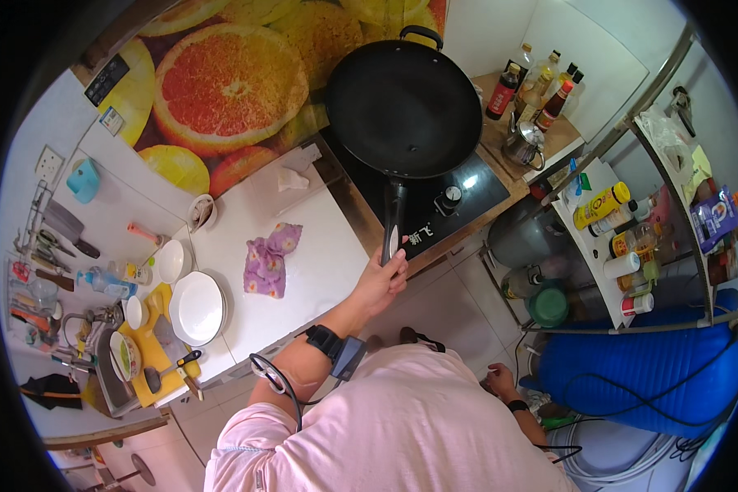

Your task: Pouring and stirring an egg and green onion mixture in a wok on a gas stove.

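My left hand (382, 280) is wrapped around the end of the long black handle (395, 212) of a large wok (404, 107). The wok's dark inside faces up, and it has a small loop handle on the far rim. Beneath it is a black glass induction cooktop (427, 209) with a control knob (449, 197); whether the wok's base touches the glass cannot be seen. My right hand (502, 380) hangs low beside my body, near a blue barrel (633, 369). Its fingers look curled, and nothing held is visible in it.
A purple patterned cloth (272, 261) lies on the white counter (320, 246). White plates (197, 307), bowls and a yellow cutting board (160, 384) stand to the left, by the sink. Sauce bottles (503, 92) and a metal pot (524, 144) are right of the cooktop. A shelf rack (590, 258) stands farther right.
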`<state>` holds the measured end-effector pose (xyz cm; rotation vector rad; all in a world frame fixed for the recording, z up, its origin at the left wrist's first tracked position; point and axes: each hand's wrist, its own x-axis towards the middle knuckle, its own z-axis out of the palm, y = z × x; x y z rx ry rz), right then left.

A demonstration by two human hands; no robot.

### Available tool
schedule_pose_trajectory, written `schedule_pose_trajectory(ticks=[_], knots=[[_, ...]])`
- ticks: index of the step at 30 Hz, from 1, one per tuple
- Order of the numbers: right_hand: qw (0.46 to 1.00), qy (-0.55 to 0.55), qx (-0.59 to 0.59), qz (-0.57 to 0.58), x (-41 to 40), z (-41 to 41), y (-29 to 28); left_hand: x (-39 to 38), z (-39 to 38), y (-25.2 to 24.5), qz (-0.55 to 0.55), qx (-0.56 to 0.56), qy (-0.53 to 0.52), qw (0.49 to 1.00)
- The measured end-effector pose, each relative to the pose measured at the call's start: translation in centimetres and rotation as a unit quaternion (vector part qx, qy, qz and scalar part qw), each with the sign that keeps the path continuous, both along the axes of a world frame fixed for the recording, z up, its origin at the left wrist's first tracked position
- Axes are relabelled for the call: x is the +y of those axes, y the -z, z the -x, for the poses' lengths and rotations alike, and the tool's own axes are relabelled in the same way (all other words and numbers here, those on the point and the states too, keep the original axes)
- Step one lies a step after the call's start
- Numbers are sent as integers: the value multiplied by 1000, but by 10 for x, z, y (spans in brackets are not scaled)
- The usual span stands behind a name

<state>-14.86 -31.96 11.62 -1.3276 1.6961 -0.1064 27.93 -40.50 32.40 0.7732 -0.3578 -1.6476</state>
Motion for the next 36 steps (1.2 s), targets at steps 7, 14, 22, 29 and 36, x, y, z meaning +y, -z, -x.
schedule_pose_trajectory(ticks=[7, 14, 22, 29, 36], knots=[[1000, -2, 3, -9, 0, -4, -10, 0, 1, 5, -12, -14, -8, 1000], [1000, -4, 4, -3, 3, 0, -2, -1, 2, 5, -18, -12, -8, 1000], [1000, -5, -7, 1, 2, -1, -3, -1, 1, 5, -18, -11, -9, 1000], [1000, 12, -20, -16, 3, 9, 18, -1, 2, 2, -13, -1, -12, 1000], [999, 16, -27, -6, 4, 10, 23, 0, 1, 1, -17, -8, -10, 1000]])
